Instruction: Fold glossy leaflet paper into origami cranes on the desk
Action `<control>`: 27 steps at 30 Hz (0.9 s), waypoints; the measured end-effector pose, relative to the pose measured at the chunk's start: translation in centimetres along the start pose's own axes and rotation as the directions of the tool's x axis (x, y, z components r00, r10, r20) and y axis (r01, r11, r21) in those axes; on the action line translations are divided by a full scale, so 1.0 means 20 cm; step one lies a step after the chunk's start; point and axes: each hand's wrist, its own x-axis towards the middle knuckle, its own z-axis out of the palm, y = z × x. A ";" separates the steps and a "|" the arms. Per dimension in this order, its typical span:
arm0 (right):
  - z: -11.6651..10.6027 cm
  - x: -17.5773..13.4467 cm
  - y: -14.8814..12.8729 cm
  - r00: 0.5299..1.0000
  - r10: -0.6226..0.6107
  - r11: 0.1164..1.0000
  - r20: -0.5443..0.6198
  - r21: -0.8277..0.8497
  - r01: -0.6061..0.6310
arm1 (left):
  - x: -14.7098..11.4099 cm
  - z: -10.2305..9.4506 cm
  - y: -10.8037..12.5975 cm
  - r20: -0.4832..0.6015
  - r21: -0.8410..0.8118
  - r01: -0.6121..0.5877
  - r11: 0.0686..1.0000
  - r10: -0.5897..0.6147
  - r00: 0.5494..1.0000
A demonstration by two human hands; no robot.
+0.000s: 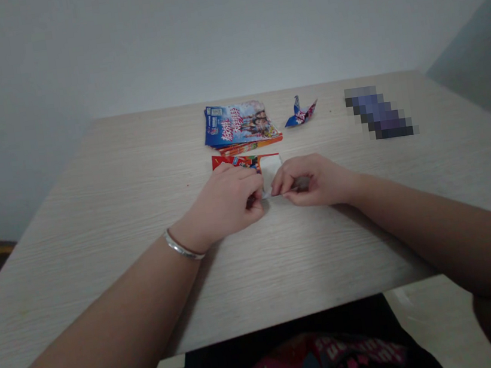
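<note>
A red printed sheet of paper (271, 166) lies on the table with a white, unprinted part showing at its right side. My left hand (229, 201), a silver bracelet at its wrist, covers much of the sheet's left half with curled fingers pressing on it. At the near right corner, my right hand (310, 178) pinches the paper's edge between thumb and fingers. Both hands are closed and almost meet at the near edge. Part of the sheet is hidden under the fingers.
Behind the sheet lies a stack of colourful printed leaflets (240, 123). A folded blue-and-red paper figure (301, 113) stands to its right. Farther right is a pixelated dark purple object (378, 112). The pale wooden table (113, 177) meets a wall at its far edge.
</note>
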 end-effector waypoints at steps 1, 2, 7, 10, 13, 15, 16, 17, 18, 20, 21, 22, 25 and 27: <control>0.00 0.00 0.00 1.000 0.007 1.000 0.002 0.017 -0.007 | 0.00 0.00 0.00 -0.004 -0.005 -0.005 1.000 0.005 1.000; -0.01 0.00 0.00 1.000 0.014 0.999 0.003 0.036 -0.014 | 0.00 0.00 0.00 -0.006 -0.011 -0.012 1.000 0.012 1.000; -0.01 -0.01 0.00 0.998 0.068 0.989 -0.010 0.134 -0.066 | 0.00 -0.01 -0.01 0.012 0.001 -0.031 1.000 0.031 0.999; -0.03 -0.03 0.00 0.992 0.127 0.973 -0.025 0.198 -0.119 | 0.00 -0.02 -0.02 0.041 0.047 -0.035 0.998 0.033 0.999; -0.05 -0.04 0.01 0.984 0.173 0.958 -0.041 0.239 -0.159 | 0.00 -0.03 -0.05 0.069 0.080 -0.020 0.997 0.014 0.998; -0.07 -0.05 0.02 0.979 0.199 0.950 -0.048 0.256 -0.181 | 0.00 -0.04 -0.06 0.088 0.097 -0.008 0.995 -0.001 0.996; -0.07 -0.06 0.02 0.975 0.217 0.944 -0.049 0.266 -0.197 | 0.00 -0.04 -0.07 0.099 0.109 -0.003 0.994 -0.008 0.995; -0.07 -0.06 0.03 0.970 0.238 0.936 -0.043 0.278 -0.217 | 0.00 -0.04 -0.07 0.109 0.123 0.003 0.992 -0.016 0.994; -0.07 -0.06 0.04 0.965 0.259 0.927 -0.032 0.290 -0.238 | 0.00 -0.04 -0.08 0.119 0.137 0.007 0.990 -0.024 0.993; -0.07 -0.06 0.05 0.957 0.288 0.911 -0.009 0.310 -0.272 | -0.01 -0.04 -0.08 0.139 0.161 0.007 0.987 -0.029 0.990; -0.08 -0.07 0.05 0.956 0.295 0.906 0.001 0.316 -0.280 | -0.01 -0.04 -0.09 0.144 0.170 0.001 0.986 -0.026 0.989; -0.08 -0.07 0.06 0.955 0.297 0.904 0.008 0.321 -0.284 | -0.01 -0.03 -0.09 0.146 0.178 -0.005 0.984 -0.022 0.989; -0.09 -0.08 0.07 0.951 0.309 0.895 0.005 0.336 -0.293 | -0.03 -0.03 -0.13 0.140 0.196 -0.009 0.981 -0.018 0.990; -0.11 -0.10 0.08 0.945 0.327 0.888 -0.008 0.346 -0.304 | -0.04 -0.03 -0.16 0.138 0.206 0.001 0.978 -0.030 0.990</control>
